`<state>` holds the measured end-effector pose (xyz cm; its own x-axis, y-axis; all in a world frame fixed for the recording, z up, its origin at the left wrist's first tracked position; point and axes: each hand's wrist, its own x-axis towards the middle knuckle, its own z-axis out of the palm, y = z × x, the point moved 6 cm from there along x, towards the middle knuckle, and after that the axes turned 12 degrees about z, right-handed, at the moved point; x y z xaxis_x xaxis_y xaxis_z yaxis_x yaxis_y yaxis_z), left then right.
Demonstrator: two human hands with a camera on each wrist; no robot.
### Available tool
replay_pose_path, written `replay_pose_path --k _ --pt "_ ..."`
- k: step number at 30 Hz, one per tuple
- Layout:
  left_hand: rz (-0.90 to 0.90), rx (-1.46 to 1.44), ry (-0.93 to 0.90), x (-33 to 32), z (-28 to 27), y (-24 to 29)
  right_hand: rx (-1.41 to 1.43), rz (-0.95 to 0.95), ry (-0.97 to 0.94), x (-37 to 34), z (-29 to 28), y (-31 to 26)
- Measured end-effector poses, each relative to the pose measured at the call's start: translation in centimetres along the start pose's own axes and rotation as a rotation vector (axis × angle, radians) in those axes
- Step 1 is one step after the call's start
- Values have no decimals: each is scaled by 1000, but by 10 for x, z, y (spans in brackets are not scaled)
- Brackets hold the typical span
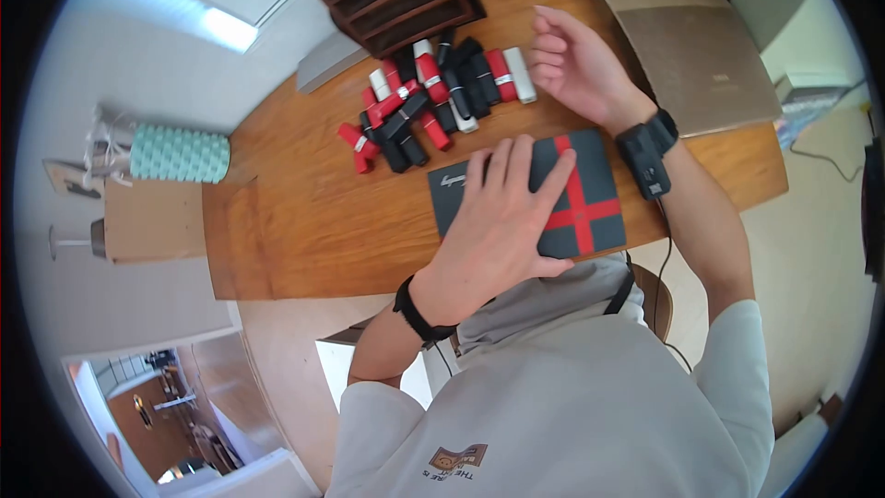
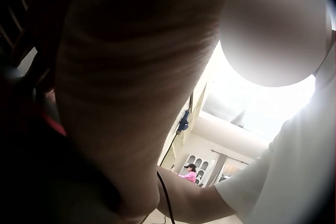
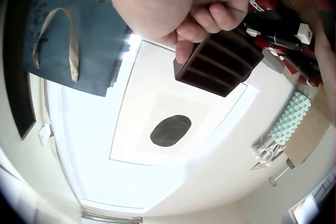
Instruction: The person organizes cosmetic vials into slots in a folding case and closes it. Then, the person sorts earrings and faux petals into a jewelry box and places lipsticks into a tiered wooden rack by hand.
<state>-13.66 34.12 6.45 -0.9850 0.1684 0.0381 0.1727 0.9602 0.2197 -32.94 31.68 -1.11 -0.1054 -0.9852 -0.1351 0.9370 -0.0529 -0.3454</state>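
Observation:
A flat dark box [image 1: 604, 180] with a red cross-shaped band and white script lies at the table's front edge. My left hand [image 1: 498, 221] rests spread over its top, fingers nearly straight. My right hand [image 1: 581, 65] is raised off to the right, palm turned up, its fingers loosely curled with nothing showing between them. In the right wrist view those curled fingers [image 3: 207, 22] overlap the dark brown rack. Beside that hand, a heap of small oblong red, black and white cases [image 1: 433, 124] spreads across the table. The left wrist view is mostly dark, filled by the forearm.
A brown tiered rack [image 1: 396, 0] stands behind the heap. A large brown flat box [image 1: 701, 65] lies at the table's right. On the left are a mint bumpy roller [image 1: 180, 154] and a cardboard box [image 1: 152, 221]. A cable [image 1: 666, 258] hangs from the right wrist camera.

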Motion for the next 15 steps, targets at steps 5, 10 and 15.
replay_pose_path --k 5,10,15 --pt "-1 -20 9 -17 1 -2 -1 -8 33 -2 -1 -1" --pt "-39 -47 -62 -62 -11 -5 25 -27 47 -3 -3 -4" --pt "-219 -107 -128 -129 -24 -27 -2 -12 61 -2 -2 0"
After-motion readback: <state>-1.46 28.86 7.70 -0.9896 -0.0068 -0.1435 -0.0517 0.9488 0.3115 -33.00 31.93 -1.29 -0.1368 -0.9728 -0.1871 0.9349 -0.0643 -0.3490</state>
